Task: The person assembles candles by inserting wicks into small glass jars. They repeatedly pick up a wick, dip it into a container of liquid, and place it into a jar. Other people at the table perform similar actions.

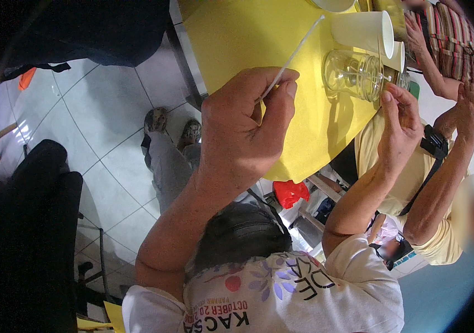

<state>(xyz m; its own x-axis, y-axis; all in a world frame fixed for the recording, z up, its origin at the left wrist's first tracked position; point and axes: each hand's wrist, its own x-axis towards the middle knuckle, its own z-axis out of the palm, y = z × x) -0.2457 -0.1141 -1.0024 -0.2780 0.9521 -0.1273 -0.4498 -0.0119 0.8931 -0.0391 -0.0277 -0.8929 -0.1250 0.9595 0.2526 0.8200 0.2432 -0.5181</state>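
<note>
Between the thumb and forefinger of my left hand is a thin white cord, stiff and straight, running up and to the right over the table. A clear glass jar rests on the yellow tablecloth, its mouth facing right in the picture. At that mouth my right hand has its thumb and fingers pinched together. A small white tip shows just above these fingers, and a pale strand runs inside the jar. What exactly the right fingers grip is too small to tell.
White cups stand beside the jar. A person in a yellow shirt works close on my right, arms reaching past mine; another in a striped top is beyond. Dark chairs are on the left, a red cloth below the table edge.
</note>
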